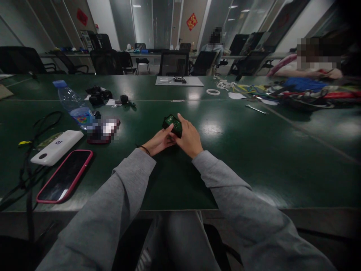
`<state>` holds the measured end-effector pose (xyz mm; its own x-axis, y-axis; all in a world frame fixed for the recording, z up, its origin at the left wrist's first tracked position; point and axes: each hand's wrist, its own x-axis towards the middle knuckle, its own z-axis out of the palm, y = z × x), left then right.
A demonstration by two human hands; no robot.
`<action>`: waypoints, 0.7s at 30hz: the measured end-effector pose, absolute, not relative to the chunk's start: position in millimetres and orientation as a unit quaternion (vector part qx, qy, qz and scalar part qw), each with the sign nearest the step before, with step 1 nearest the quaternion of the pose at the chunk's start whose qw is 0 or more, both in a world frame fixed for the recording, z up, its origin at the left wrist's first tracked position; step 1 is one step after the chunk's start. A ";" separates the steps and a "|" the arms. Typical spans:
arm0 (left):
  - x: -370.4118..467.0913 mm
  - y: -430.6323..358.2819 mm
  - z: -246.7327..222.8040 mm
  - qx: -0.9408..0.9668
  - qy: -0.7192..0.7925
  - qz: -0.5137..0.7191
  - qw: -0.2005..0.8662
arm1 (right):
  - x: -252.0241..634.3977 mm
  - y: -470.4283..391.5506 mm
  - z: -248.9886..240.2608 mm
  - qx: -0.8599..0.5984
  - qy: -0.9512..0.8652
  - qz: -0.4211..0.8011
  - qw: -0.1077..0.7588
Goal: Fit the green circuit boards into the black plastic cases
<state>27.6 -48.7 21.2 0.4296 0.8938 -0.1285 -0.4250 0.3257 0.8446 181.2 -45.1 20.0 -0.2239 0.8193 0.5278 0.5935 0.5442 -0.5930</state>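
Between my two hands is a small green circuit board point(172, 123) with a dark edge or casing, tilted so its face is turned up toward me. My left hand point(160, 141) grips it from the left and below, thumb lying along its near edge. On the other side my right hand point(189, 136) closes around the board's right end, fingers partly hidden behind it. Both hands are just above the green tabletop point(239, 165), near its middle. Whether the board touches the table is hidden by my hands.
To my left lie a red-cased phone point(66, 176), a white power bank point(58, 147), black cables point(29, 165) and a tilted plastic bottle point(75, 107). Black parts point(98, 95) sit farther back. Rightward are a wrench point(256, 109), a white ring point(213, 92), tangled wires point(254, 89) and a seated person point(304, 67).
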 end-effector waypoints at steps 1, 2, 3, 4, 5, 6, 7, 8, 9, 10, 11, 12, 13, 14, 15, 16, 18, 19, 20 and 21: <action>28.2 -49.9 20.9 0.388 0.308 0.439 0.749 | 180.7 -44.8 19.2 -0.458 -0.772 0.130 0.421; 28.4 -50.6 20.4 0.394 0.311 0.443 0.743 | 180.3 -44.6 18.9 -0.455 -0.776 0.130 0.418; 28.3 -50.7 19.7 0.398 0.316 0.447 0.736 | 179.9 -44.7 19.1 -0.448 -0.781 0.133 0.414; 27.7 -50.2 18.9 0.400 0.323 0.452 0.729 | 179.5 -45.1 19.6 -0.440 -0.787 0.140 0.409; 26.6 -49.3 18.2 0.398 0.331 0.457 0.723 | 179.1 -45.7 20.4 -0.430 -0.791 0.151 0.408; 25.2 -47.9 17.8 0.392 0.340 0.464 0.718 | 178.7 -46.4 21.6 -0.420 -0.791 0.166 0.413; 23.4 -46.3 17.6 0.386 0.349 0.470 0.713 | 178.2 -47.1 22.9 -0.411 -0.784 0.187 0.426; 21.4 -44.5 17.7 0.381 0.357 0.475 0.709 | 177.8 -47.4 24.1 -0.405 -0.769 0.213 0.447; 19.2 -42.7 18.1 0.378 0.363 0.480 0.703 | 177.4 -47.3 25.1 -0.401 -0.745 0.243 0.473; 16.9 -41.0 18.5 0.379 0.369 0.483 0.698 | 177.2 -46.6 25.7 -0.400 -0.716 0.278 0.500; 14.6 -39.5 19.0 0.384 0.374 0.484 0.692 | 177.2 -45.2 25.7 -0.401 -0.684 0.313 0.523; 12.4 -38.2 19.5 0.389 0.378 0.484 0.686 | 177.3 -43.3 25.0 -0.405 -0.652 0.347 0.539; 10.3 -37.3 19.9 0.395 0.382 0.484 0.681 | 177.4 -41.0 23.7 -0.410 -0.625 0.377 0.547; 8.5 -36.6 20.1 0.401 0.385 0.484 0.676 | 177.5 -38.8 21.9 -0.414 -0.606 0.405 0.546; 6.9 -36.2 20.3 0.407 0.387 0.483 0.671 | 177.6 -36.7 19.9 -0.416 -0.593 0.429 0.540; 5.5 -35.9 20.4 0.414 0.387 0.482 0.668 | 177.7 -35.1 17.8 -0.416 -0.586 0.451 0.530; 3.8 -35.6 20.5 0.430 0.385 0.476 0.664 | 177.7 -33.7 15.0 -0.409 -0.578 0.487 0.511; 3.4 -35.5 20.7 0.438 0.381 0.473 0.663 | 177.9 -33.8 14.5 -0.405 -0.575 0.501 0.505; 3.3 -35.4 20.8 0.444 0.377 0.471 0.662 | 178.3 -34.3 14.7 -0.403 -0.572 0.512 0.499; 3.5 -35.4 21.1 0.449 0.373 0.470 0.662 | 178.9 -35.0 15.4 -0.402 -0.570 0.519 0.493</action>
<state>3.5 -35.4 21.1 0.2806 0.9571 -0.0726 -0.2872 0.1559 0.9451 178.9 -35.0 15.4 -0.1894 0.9712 0.1445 -0.0537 0.1367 -0.9892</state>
